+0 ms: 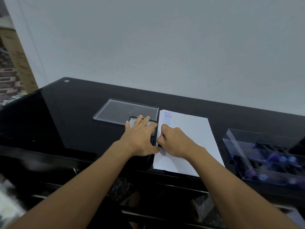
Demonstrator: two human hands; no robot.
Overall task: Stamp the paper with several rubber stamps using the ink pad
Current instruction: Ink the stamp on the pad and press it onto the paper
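Note:
A white sheet of paper (189,141) lies on the black table, with blue AMENDED and SAMPLE prints in a column along its upper left edge. My right hand (175,141) is curled round a dark rubber stamp (159,145) and holds it down on the paper's left edge; the stamp is almost wholly hidden by the fingers. My left hand (140,136) lies flat, fingers spread, on the ink pad (152,123), a dark-rimmed case just left of the paper. The pad's inked face is mostly covered.
A clear plastic lid (115,111) lies behind the ink pad. At the right stands a clear box (264,159) with several dark stamps with blue and purple tops. The glossy black table (66,121) meets a pale wall behind; a drawer front runs under its near edge.

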